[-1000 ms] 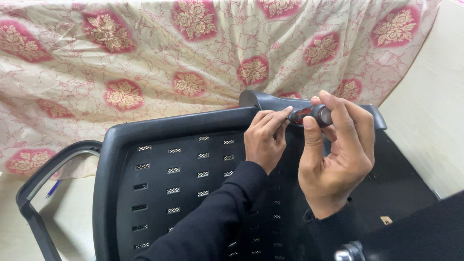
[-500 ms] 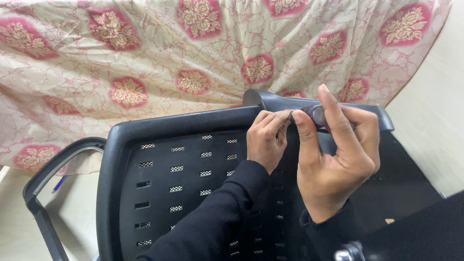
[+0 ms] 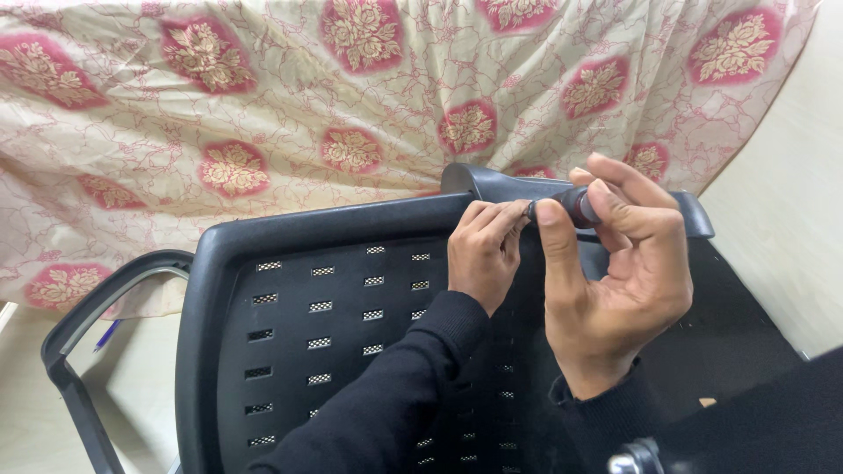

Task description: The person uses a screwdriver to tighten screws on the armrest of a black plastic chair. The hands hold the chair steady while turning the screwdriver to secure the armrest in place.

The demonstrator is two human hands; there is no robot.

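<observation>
While both hands work at the chair back's top edge:
Left hand (image 3: pixel 481 256): fingertips pinched on something too small to tell.
Right hand (image 3: pixel 615 272): closed around a dark tool handle (image 3: pixel 581 204) at the chair back (image 3: pixel 290 263) rim.
Risk: tip may slip off, jabbing left fingers.

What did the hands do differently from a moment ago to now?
Very little moved. The right hand keeps its grip on the small dark screwdriver-like tool handle, its fingers curled a bit further over it than a second ago. The left hand stays pinched at the tool's tip on the top edge of the black perforated plastic chair back. The floral cloth and the chair have not shifted.
</observation>
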